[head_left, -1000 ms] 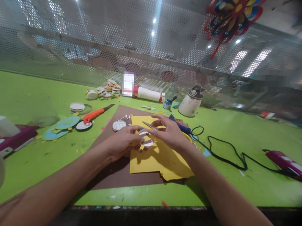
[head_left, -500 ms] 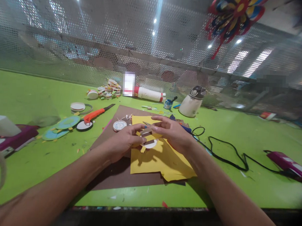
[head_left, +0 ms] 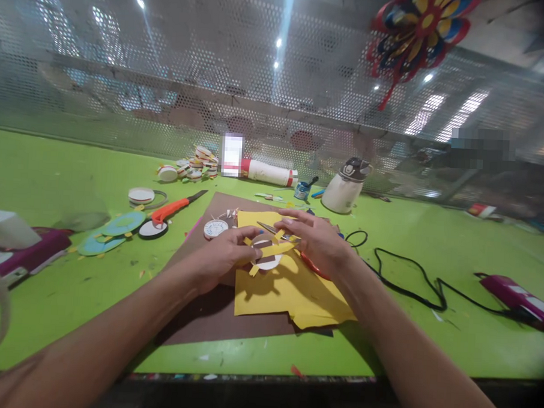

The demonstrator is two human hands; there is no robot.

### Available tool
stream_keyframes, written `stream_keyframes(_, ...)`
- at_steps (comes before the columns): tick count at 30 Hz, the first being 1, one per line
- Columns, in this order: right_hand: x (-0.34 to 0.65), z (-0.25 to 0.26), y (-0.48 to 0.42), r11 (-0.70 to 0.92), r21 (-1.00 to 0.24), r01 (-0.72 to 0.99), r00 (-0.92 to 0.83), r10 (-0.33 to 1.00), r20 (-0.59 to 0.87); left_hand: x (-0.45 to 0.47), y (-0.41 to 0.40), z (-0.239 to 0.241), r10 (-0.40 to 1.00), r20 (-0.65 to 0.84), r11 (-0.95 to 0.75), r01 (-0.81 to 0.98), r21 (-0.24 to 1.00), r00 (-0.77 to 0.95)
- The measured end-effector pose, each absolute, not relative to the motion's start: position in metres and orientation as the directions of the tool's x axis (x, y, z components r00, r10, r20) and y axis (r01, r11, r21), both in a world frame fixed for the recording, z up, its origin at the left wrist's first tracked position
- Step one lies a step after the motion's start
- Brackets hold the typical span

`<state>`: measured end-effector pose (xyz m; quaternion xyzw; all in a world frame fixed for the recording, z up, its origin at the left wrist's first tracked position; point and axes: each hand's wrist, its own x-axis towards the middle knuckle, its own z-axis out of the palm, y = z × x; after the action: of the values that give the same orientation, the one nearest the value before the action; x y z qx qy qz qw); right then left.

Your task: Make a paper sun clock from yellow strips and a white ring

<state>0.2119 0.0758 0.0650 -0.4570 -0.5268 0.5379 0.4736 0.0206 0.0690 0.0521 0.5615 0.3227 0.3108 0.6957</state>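
My left hand is closed on the edge of a small white paper disc with brown strips and yellow tabs. A yellow paper strip runs across the disc to the fingers of my right hand, which pinch its far end. Scissors sit in my right hand too, their blades pointing left above the disc and their red handle showing under the palm. Below both hands lie yellow paper sheets on a brown sheet. A white patterned disc is left of the yellow sheet.
An orange-handled knife, blue paper rings and a tape roll lie to the left. Behind are stacked white discs, a lit phone, a blue jar and a white bottle. Black cable runs right.
The yellow strip now stretches across the disc between my hands. My right hand has turned slightly, and the scissors' red handle has come into view beneath it.
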Motion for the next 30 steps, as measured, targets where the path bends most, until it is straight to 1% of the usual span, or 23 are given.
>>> stream_keyframes(5,0.214,0.067,0.079,0.112,-0.994,0.003,0.035,0.993,0.112,0.021,0.07,0.052,0.805,-0.115,0.18,-0.055,0.982,0.581)
stream_keyframes(9,0.219,0.066,0.084,0.221,-0.974,0.056,0.158,0.961,0.227,0.022,0.074,0.051,0.826,-0.139,0.207,-0.063,0.976,0.545)
stream_keyframes(13,0.228,0.06,0.094,0.276,-0.958,0.075,0.236,0.929,0.286,0.023,0.077,0.046,0.854,-0.11,0.185,-0.1,0.978,0.508)
stream_keyframes(16,0.234,0.057,0.1,0.302,-0.949,0.091,0.248,0.916,0.315,0.021,0.08,0.042,0.856,-0.089,0.18,-0.133,0.975,0.509)
stream_keyframes(24,0.233,0.058,0.099,0.398,-0.9,0.179,0.217,0.876,0.431,0.014,0.088,0.043,0.881,-0.069,0.184,-0.205,0.961,0.467)
stream_keyframes(30,0.228,0.057,0.097,0.414,-0.872,0.263,0.24,0.847,0.475,0.015,0.087,0.046,0.891,-0.089,0.215,-0.241,0.946,0.445)
